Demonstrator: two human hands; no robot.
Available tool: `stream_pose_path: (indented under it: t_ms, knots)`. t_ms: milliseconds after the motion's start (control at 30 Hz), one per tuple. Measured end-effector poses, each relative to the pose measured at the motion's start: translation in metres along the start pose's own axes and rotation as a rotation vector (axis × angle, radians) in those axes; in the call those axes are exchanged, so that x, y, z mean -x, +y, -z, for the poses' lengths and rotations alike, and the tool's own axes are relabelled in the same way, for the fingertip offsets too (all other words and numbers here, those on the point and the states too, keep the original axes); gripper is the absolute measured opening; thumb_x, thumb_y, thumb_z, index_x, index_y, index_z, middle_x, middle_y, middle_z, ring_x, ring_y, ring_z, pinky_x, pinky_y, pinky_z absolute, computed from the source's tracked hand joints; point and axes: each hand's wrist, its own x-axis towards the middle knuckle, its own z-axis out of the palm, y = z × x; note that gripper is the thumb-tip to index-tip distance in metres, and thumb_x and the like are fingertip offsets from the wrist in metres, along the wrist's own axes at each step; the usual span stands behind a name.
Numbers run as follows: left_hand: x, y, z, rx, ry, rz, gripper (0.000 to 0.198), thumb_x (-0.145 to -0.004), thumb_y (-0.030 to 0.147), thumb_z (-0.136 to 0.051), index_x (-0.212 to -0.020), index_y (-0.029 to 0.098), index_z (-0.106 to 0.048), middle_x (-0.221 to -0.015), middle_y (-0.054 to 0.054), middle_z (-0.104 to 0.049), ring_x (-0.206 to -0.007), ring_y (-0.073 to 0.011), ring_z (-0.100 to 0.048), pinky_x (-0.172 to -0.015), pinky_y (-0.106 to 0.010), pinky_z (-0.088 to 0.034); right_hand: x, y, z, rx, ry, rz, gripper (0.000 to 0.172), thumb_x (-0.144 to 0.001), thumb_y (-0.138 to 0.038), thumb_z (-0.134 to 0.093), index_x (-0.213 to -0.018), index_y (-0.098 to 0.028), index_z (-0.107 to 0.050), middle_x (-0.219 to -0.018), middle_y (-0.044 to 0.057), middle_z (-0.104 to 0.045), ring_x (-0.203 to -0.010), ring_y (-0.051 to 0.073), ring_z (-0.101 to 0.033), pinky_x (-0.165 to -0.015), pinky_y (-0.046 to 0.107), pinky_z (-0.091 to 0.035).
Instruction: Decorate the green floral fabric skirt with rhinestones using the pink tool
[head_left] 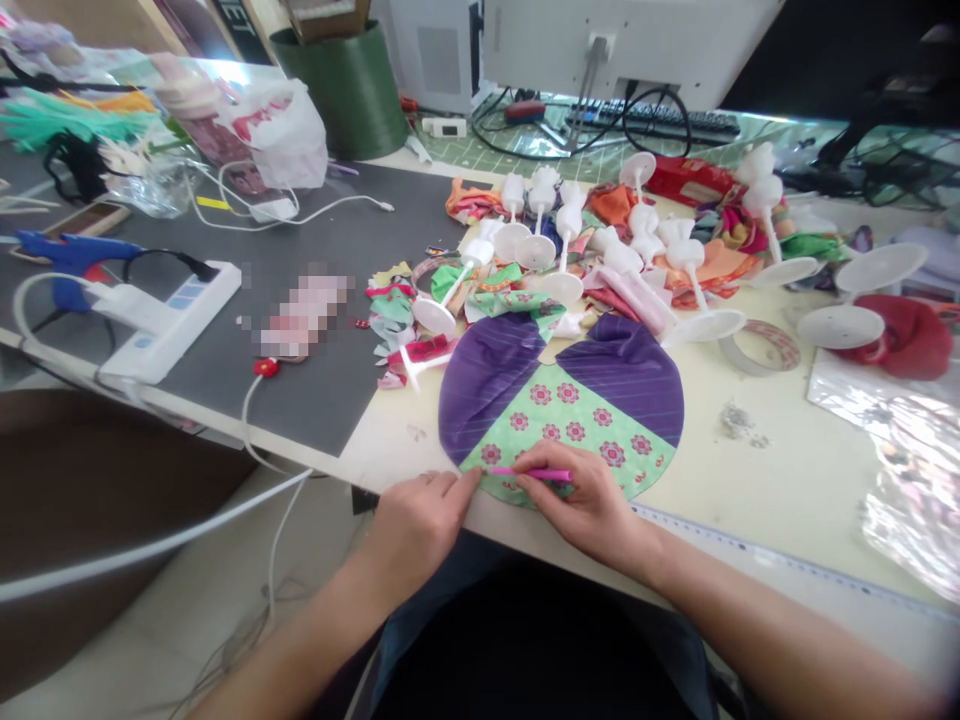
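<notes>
A round piece of fabric [536, 385] lies at the table's near edge, made of purple striped panels and a green panel with pink flowers. A notch shows at its far side. My right hand [581, 500] is closed around a slim pink pen-like tool [551, 474], held nearly level over the green panel. Its tip points left and meets the cloth near my left fingertips; its exact kind is unclear. My left hand [427, 515] is closed with thumb and forefinger pinching the fabric's lower left edge. The other left fingers are curled under, partly hidden.
Behind the fabric stand and lie several white doll-like figures on round stands [540, 205] among colourful cloth scraps. A tape roll [759, 347] is at right. Left are a power strip [176, 320], a blue glue gun [71, 260] and white cables. A ruler strip [750, 550] runs along the front edge.
</notes>
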Motion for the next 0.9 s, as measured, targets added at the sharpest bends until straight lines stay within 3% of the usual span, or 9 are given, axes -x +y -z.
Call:
stream_pose_path:
  t_ms: [233, 400, 533, 600, 700, 833, 900]
  knots:
    - [0.003, 0.001, 0.001, 0.126, 0.032, 0.100, 0.022, -0.092, 0.018, -0.050, -0.106, 0.014, -0.066, -0.071, -0.003, -0.070, -0.059, -0.0161, -0.064, -0.055, -0.026, -0.046, 0.004, 0.002, 0.006, -0.001, 0.117, 0.016, 0.006, -0.087, -0.018, -0.058, -0.090, -0.021, -0.062, -0.078, 0.000, -0.067, -0.071, 0.013, -0.063, -0.066, 0.026, -0.049]
    - [-0.002, -0.002, 0.009, 0.306, -0.010, 0.230, 0.025, -0.092, 0.023, -0.052, -0.110, 0.015, -0.066, -0.084, -0.005, -0.075, -0.066, -0.0149, -0.069, -0.062, -0.023, -0.051, 0.009, 0.005, 0.009, 0.101, 0.059, 0.230, 0.023, -0.089, -0.009, -0.051, -0.107, -0.020, -0.060, -0.089, 0.005, -0.069, -0.079, 0.016, -0.063, -0.070, 0.030, -0.050]
    - [0.000, -0.002, 0.004, 0.234, -0.009, 0.194, 0.028, -0.093, 0.023, -0.048, -0.111, 0.016, -0.068, -0.077, -0.005, -0.074, -0.061, -0.0176, -0.067, -0.058, -0.027, -0.050, 0.009, 0.002, 0.013, 0.222, -0.001, 0.340, 0.026, -0.088, -0.007, -0.047, -0.110, -0.017, -0.056, -0.086, 0.007, -0.067, -0.074, 0.017, -0.059, -0.066, 0.032, -0.048]
    - [0.000, 0.000, 0.005, 0.277, -0.004, 0.245, 0.027, -0.091, 0.024, -0.049, -0.109, 0.018, -0.070, -0.074, -0.005, -0.073, -0.062, -0.0189, -0.067, -0.059, -0.028, -0.050, 0.011, 0.000, 0.018, 0.280, -0.024, 0.359, 0.027, -0.088, -0.007, -0.046, -0.111, -0.017, -0.056, -0.085, 0.007, -0.067, -0.074, 0.018, -0.058, -0.067, 0.033, -0.048]
    - [-0.008, 0.007, 0.013, 0.686, 0.017, 0.529, 0.022, -0.088, 0.029, -0.055, -0.100, 0.019, -0.072, -0.085, -0.005, -0.073, -0.075, -0.0181, -0.068, -0.069, -0.027, -0.052, 0.013, -0.002, 0.029, 0.344, -0.028, 0.371, 0.026, -0.088, -0.008, -0.048, -0.111, -0.016, -0.057, -0.085, 0.008, -0.067, -0.078, 0.019, -0.060, -0.070, 0.034, -0.049]
    - [-0.036, 0.020, 0.022, 1.643, 0.047, 1.060, 0.024, -0.089, 0.024, -0.051, -0.108, 0.017, -0.064, -0.076, -0.002, -0.067, -0.063, -0.0109, -0.064, -0.059, -0.021, -0.052, 0.013, 0.000, 0.042, 0.349, 0.032, 0.339, 0.025, -0.089, -0.011, -0.050, -0.112, -0.019, -0.057, -0.088, 0.007, -0.067, -0.079, 0.019, -0.062, -0.071, 0.034, -0.050]
    - [-0.051, 0.027, 0.022, 2.012, 0.093, 1.182, 0.029, -0.087, 0.014, -0.047, -0.114, 0.011, -0.059, -0.087, -0.007, -0.069, -0.076, -0.0139, -0.068, -0.074, -0.026, -0.056, 0.013, 0.002, 0.044, 0.325, 0.084, 0.312, 0.024, -0.090, -0.012, -0.050, -0.111, -0.021, -0.057, -0.089, 0.006, -0.068, -0.080, 0.018, -0.063, -0.073, 0.034, -0.051]
